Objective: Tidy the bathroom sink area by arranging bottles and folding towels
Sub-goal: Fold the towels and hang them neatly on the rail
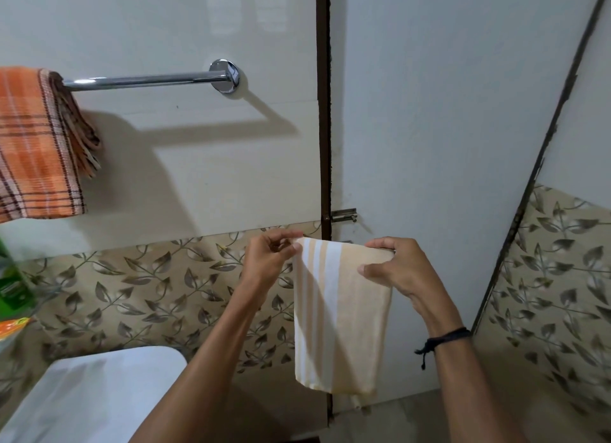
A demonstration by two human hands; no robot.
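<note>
Single head-worn wide-angle view, facing forward and slightly down, close to the tiled wall and door.

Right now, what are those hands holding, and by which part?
Both hands, left and right, pinch the top folded edge of a cream-and-white striped cloth towel, one at each upper corner; it hangs free.

Bright, light from left: hard rail shadow on wall, glare up top, wide-angle edge bending.
</note>
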